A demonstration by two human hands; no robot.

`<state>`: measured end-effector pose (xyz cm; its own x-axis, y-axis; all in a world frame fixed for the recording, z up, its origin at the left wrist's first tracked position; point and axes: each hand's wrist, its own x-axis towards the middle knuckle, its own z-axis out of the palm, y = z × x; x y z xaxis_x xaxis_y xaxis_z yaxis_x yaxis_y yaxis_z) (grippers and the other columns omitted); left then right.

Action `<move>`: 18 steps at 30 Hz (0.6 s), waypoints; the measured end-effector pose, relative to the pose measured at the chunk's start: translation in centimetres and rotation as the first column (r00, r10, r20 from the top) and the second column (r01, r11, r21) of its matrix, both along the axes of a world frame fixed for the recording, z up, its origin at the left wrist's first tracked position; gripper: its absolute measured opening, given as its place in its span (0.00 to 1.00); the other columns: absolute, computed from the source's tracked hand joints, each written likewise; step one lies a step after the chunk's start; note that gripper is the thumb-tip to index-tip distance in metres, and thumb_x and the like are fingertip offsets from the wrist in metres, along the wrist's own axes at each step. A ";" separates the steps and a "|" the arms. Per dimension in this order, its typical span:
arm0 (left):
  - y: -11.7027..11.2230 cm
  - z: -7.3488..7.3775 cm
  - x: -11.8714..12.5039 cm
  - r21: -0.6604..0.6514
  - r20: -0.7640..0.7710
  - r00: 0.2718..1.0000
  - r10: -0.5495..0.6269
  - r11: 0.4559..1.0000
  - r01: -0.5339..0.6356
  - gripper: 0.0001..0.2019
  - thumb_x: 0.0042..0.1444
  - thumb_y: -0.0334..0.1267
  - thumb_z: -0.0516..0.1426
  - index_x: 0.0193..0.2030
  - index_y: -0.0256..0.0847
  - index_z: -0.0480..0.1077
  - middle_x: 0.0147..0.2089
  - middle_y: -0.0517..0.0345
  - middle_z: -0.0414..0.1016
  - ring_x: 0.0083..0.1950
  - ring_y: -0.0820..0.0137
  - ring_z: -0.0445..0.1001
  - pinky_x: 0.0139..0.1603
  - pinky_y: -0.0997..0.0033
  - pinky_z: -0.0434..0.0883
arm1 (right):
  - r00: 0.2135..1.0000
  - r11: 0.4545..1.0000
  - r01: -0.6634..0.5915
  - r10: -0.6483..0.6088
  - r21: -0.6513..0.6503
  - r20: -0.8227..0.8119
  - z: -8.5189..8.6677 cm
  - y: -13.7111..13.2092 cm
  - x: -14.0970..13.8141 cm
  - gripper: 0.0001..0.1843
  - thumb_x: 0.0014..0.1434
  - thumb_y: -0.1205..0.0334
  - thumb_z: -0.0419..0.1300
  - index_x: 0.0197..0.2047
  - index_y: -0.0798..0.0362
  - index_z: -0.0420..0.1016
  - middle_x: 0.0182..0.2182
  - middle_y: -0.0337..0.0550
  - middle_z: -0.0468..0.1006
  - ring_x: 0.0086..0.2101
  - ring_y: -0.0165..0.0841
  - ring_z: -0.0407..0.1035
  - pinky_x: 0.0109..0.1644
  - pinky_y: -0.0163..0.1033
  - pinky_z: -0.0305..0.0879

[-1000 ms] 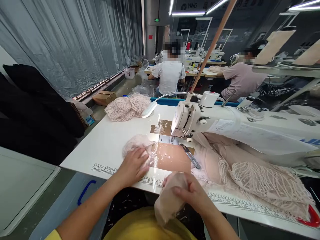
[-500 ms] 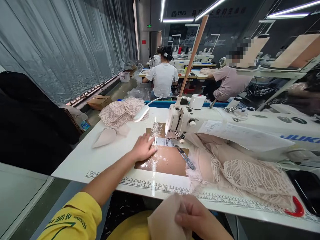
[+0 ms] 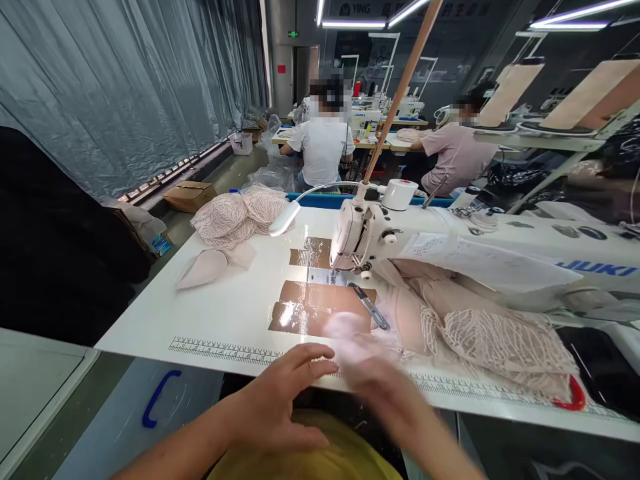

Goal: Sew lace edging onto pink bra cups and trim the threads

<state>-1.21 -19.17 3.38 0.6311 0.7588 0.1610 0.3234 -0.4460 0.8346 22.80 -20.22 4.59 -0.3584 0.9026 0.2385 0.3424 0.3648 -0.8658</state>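
My left hand [image 3: 285, 393] hovers at the near edge of the white sewing table [image 3: 230, 310], fingers spread, holding nothing. My right hand [image 3: 385, 393] is smeared by motion just right of it, with a pale blurred piece of fabric [image 3: 345, 330] at its fingertips; its fingers cannot be made out. A beige fabric cup piece [image 3: 205, 267] lies on the table at the left. The white sewing machine [image 3: 370, 230] stands behind the brown taped patch [image 3: 310, 307]. A heap of pink lace fabric [image 3: 490, 333] lies to the right under the machine arm.
A bundle of pink lace [image 3: 235, 213] sits at the table's far left. A gooseneck lamp [image 3: 285, 219] reaches over the table. Metal tweezers [image 3: 370, 307] lie by the needle. Two people [image 3: 323, 143] sit at machines further back. A cardboard box [image 3: 190, 195] is on the floor.
My left hand has drawn back from the needle plate to the table's near edge. My right hand has swung up toward the table with the pale fabric, now blurred.
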 end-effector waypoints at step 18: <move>-3.9 -1.6 -1.4 -0.706 0.306 0.924 0.231 0.705 0.058 0.22 0.61 0.53 0.51 0.40 0.33 0.73 0.28 0.55 0.69 0.25 0.74 0.66 0.26 0.77 0.63 | 0.989 0.960 -0.146 0.139 -0.239 -0.046 -0.5 4.5 -2.4 0.03 0.54 0.61 0.61 0.32 0.51 0.73 0.30 0.41 0.74 0.31 0.33 0.67 0.34 0.36 0.63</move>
